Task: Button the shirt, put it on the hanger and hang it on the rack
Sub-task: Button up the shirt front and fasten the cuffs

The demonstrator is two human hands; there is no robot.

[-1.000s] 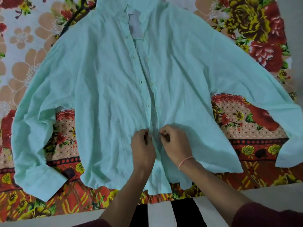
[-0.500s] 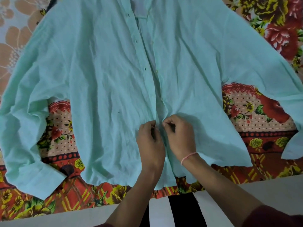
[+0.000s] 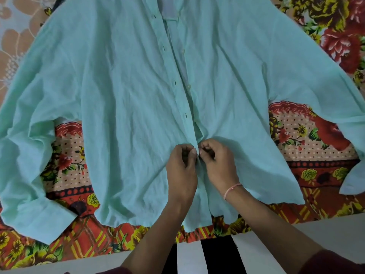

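Left hand (image 3: 181, 171) and right hand (image 3: 218, 164) pinching shirt (image 3: 128, 95) front edges together, fingertips clamped on cloth, over flowered bedsheet (image 3: 308, 139).

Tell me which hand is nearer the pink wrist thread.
Right. The thread is tied round the wrist just below the right hand; the left hand pinches the shirt placket beside it, farther off.

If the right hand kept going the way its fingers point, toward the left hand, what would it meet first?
The right hand would first meet the pinched shirt placket edge, then almost at once the left hand fingertips; they look nearly touching, though depth is unclear.
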